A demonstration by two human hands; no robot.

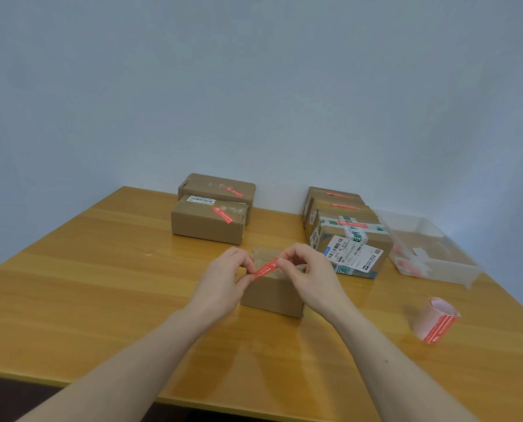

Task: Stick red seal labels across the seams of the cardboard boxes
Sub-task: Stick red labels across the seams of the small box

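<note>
Two bare forearms come in over the near edge of the table [102,269], and both hands meet above a small box [272,296] at the middle. The left hand [223,278] pinches the lower left end of a red label [266,268] between thumb and fingertips; the right hand [306,269] pinches the upper right end the same way. The label stretches tilted between them, just over the box top, and whether it touches the cardboard I cannot tell. Toward the right edge lies a label roll [437,319] on its side. Behind it, near the far right corner, sits a clear tub [431,254] with red and white scraps inside. Just left of the tub, a row of boxes [345,226] runs back to the wall, the nearest wearing green-printed tape and a white shipping slip. At the far edge, left of centre, two sealed boxes [208,220] already carry slanted red labels.
</note>
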